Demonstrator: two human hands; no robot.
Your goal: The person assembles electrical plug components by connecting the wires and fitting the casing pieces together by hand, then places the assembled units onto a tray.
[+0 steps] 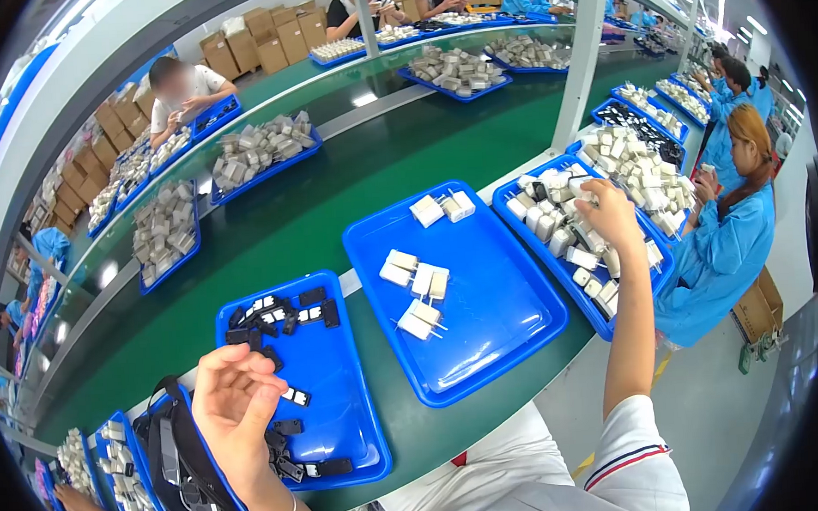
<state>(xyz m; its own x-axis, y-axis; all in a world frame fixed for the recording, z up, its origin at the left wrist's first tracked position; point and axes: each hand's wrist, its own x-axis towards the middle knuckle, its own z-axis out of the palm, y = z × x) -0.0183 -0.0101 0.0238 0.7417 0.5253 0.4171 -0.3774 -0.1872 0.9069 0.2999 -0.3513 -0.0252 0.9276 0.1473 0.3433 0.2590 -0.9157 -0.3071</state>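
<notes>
My right hand (609, 215) reaches into the blue tray (654, 300) on the right, which is heaped with white plug chargers. Its fingers close on a white charger (579, 187) at the top of the pile. Over the left blue tray (358, 425) I hold up my left hand (239, 394), palm turned up, fingers loosely curled and thumb apart; nothing shows in it. Small black plastic pieces (312, 313) lie in that tray, some with white patches. Between my hands, the middle blue tray (488, 344) holds several white chargers (416, 278) in small groups, metal pins showing.
A green conveyor belt (376, 155) runs behind the trays, with more charger-filled trays (265, 157) beyond it. A black bag (184, 462) lies at the far left. To the right stands a co-worker in a blue smock (723, 239). A metal post (581, 71) rises behind the right tray.
</notes>
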